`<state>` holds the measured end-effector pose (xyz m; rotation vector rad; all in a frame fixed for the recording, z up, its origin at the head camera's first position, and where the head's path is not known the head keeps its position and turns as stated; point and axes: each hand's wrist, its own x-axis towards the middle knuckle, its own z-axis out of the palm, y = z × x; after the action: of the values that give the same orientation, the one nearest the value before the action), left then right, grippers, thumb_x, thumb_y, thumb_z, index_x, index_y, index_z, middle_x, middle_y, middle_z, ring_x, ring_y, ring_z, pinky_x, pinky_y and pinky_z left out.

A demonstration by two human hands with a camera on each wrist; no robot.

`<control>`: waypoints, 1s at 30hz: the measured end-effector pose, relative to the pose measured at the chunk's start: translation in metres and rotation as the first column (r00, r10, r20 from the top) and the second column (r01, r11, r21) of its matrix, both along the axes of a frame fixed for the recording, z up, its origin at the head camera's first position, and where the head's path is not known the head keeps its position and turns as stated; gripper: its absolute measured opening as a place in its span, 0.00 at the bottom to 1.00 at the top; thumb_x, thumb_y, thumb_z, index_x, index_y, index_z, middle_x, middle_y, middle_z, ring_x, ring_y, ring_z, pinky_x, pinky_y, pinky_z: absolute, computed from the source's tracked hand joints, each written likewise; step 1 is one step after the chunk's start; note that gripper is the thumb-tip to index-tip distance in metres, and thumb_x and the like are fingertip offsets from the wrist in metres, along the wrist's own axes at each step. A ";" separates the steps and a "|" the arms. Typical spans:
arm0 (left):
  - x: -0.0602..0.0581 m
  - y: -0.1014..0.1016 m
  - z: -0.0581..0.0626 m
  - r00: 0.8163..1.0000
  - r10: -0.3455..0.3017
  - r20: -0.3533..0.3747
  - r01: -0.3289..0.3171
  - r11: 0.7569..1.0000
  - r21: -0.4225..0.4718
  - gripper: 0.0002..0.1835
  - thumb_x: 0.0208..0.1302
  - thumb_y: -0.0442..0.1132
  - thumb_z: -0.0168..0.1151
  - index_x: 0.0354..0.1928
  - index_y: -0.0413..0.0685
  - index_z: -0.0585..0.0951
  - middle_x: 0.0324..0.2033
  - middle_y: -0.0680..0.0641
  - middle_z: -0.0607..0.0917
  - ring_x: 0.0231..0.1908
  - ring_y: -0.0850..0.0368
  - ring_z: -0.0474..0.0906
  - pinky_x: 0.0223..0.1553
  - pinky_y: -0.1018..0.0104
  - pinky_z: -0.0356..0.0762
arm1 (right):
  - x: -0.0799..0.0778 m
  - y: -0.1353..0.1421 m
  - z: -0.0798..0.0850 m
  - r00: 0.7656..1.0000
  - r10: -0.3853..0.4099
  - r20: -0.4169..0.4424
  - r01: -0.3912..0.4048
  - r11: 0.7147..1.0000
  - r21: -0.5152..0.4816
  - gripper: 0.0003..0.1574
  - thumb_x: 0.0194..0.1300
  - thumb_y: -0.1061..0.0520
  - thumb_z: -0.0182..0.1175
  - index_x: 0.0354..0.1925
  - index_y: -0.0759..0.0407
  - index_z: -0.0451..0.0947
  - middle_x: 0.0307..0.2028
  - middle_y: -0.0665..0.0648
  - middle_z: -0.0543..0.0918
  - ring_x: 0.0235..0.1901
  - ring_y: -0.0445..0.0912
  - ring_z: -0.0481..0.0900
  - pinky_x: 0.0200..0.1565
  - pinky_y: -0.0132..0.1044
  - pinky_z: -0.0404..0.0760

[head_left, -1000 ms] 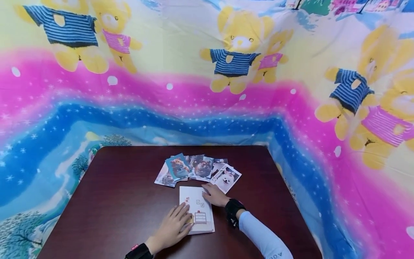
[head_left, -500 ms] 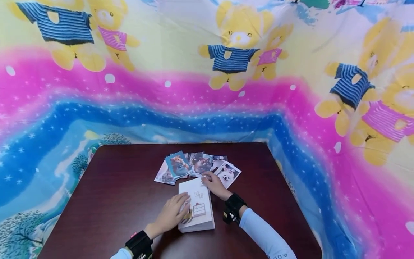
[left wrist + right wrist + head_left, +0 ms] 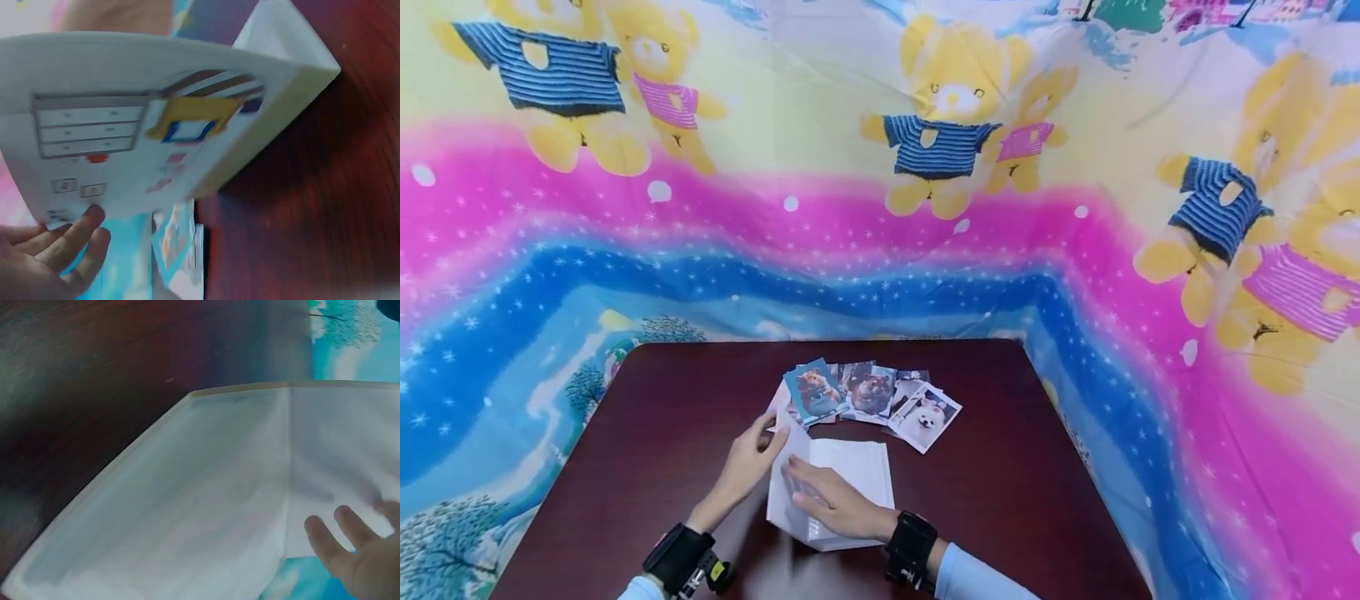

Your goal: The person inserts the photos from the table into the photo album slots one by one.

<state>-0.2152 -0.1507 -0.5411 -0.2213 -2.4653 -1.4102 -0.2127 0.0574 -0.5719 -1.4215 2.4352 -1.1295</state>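
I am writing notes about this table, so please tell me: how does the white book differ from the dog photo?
The white book stands open with its front cover raised, while the dog photo lies flat. The white book is larger than the dog photo. Inside, the white book looks mostly white; the dog photo shows a white dog. Both are on the dark red table.

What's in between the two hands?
The lifted cover of the book! The left hand holds its edge; the right hand is on the inner side. The head view shows that.
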 end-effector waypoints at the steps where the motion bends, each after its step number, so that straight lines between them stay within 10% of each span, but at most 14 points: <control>1: 0.000 -0.006 -0.001 1.000 0.010 0.020 -0.010 1.000 -0.004 0.26 0.67 0.33 0.60 0.65 0.29 0.69 0.50 0.29 0.81 0.39 0.40 0.85 0.38 0.53 0.82 | 0.001 0.002 -0.003 0.997 0.017 -0.074 -0.014 0.999 0.047 0.29 0.80 0.51 0.43 0.73 0.59 0.62 0.73 0.61 0.61 0.70 0.50 0.61 0.67 0.46 0.63; 8: 0.003 -0.035 -0.025 0.973 0.123 0.195 -0.110 0.991 -0.074 0.33 0.58 0.23 0.58 0.67 0.24 0.62 0.53 0.22 0.75 0.44 0.32 0.80 0.44 0.46 0.79 | -0.013 0.039 -0.022 0.942 -0.063 -0.329 0.163 0.944 0.286 0.27 0.77 0.45 0.48 0.69 0.51 0.69 0.71 0.57 0.66 0.68 0.56 0.65 0.64 0.53 0.65; 14: 0.005 -0.033 -0.054 0.940 0.192 0.282 -0.128 0.965 -0.230 0.36 0.62 0.39 0.65 0.65 0.23 0.64 0.55 0.19 0.68 0.54 0.24 0.68 0.54 0.35 0.67 | -0.016 0.067 -0.042 0.939 -0.149 -0.309 0.264 0.890 0.373 0.28 0.76 0.45 0.51 0.70 0.49 0.68 0.73 0.56 0.63 0.70 0.57 0.60 0.65 0.56 0.62; 22: 0.016 -0.017 -0.075 0.913 0.245 0.325 -0.136 0.936 -0.326 0.39 0.67 0.51 0.62 0.66 0.25 0.64 0.59 0.20 0.65 0.58 0.22 0.58 0.53 0.29 0.57 | -0.006 0.070 -0.054 0.948 -0.146 -0.282 0.248 0.896 0.369 0.30 0.76 0.46 0.51 0.71 0.51 0.66 0.73 0.57 0.63 0.69 0.58 0.61 0.64 0.56 0.65; 30: -0.013 0.003 -0.070 0.955 0.271 0.117 -0.239 0.943 -0.233 0.19 0.69 0.38 0.59 0.56 0.33 0.78 0.49 0.32 0.81 0.51 0.32 0.74 0.47 0.35 0.65 | -0.005 0.071 -0.056 0.943 -0.132 -0.306 0.241 0.904 0.352 0.29 0.75 0.47 0.51 0.70 0.52 0.68 0.71 0.58 0.65 0.68 0.59 0.63 0.63 0.58 0.66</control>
<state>-0.2285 -0.1478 -0.6115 0.1618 -2.6518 -1.0869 -0.2178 0.1284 -0.6274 -1.3085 2.8318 -0.4469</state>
